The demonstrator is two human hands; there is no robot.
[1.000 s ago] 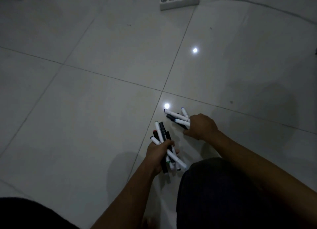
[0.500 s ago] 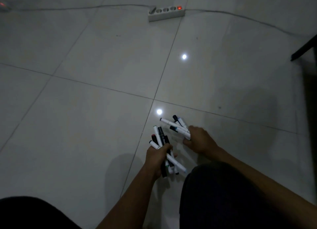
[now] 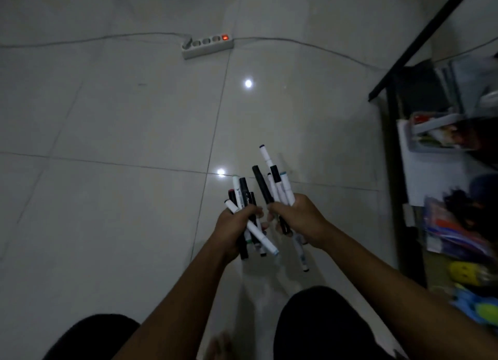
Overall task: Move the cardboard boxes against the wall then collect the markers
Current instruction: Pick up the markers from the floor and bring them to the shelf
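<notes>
Left hand point(image 3: 237, 229): fingers curled round a bundle of markers point(image 3: 244, 195), caps fanning up and away, one white marker point(image 3: 260, 234) slanting down across the palm toward the knee. Right hand point(image 3: 301, 219): likewise closed round a second bundle point(image 3: 275, 183), a mix of black and white barrels, the longest white one point(image 3: 266, 155) poking highest, another hanging below the fist. Both hands now lifted clear of the floor and brought close together, knuckles nearly touching (half a second ago the right one was still down at the tiles, gathering its share a little farther out). No markers seen lying loose on the tiles point(image 3: 121, 117) around the hands.

Below: two dark knees point(image 3: 323, 322) at the bottom edge, bare forearms running up from them. Farther out: glossy pale floor with two bright light spots, a white power strip point(image 3: 207, 47) with a glowing red switch and its cord trailing both ways. View swung to the right since the earlier frames, so a black shelf frame point(image 3: 390, 144) now fills the right edge, with a bin of blurred, colourful clutter point(image 3: 442, 133) beside it and more bright odds and ends lower down (too smeared to name). Cardboard boxes out of view.
</notes>
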